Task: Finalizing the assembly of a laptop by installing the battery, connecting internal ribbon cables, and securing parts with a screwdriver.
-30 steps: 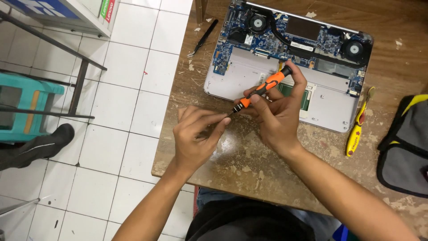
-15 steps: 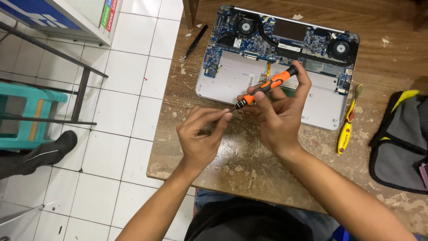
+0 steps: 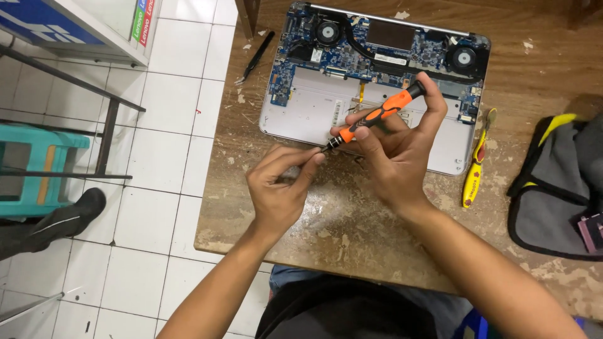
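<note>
Below opened laptop (image 3: 352,107): right hand (image 3: 396,150) grips orange screwdriver (image 3: 377,116); left hand (image 3: 279,185) pinches its tip, fingers closed; yellow tool (image 3: 474,172) right of laptop.

A worn wooden table (image 3: 377,226) stands on a white tiled floor (image 3: 157,125), and the other things are placed around it. On the table's far left corner lie black tweezers (image 3: 256,58), near its right side lies a yellow-handled tool (image 3: 474,169), and at its right edge sits a grey bag with yellow and black trim (image 3: 556,182). Left of the table, on the floor, are a black metal frame (image 3: 107,135), a teal stool (image 3: 38,169) and a black shoe (image 3: 56,220), with a white cabinet with a blue panel (image 3: 75,25) at the far left corner.
</note>
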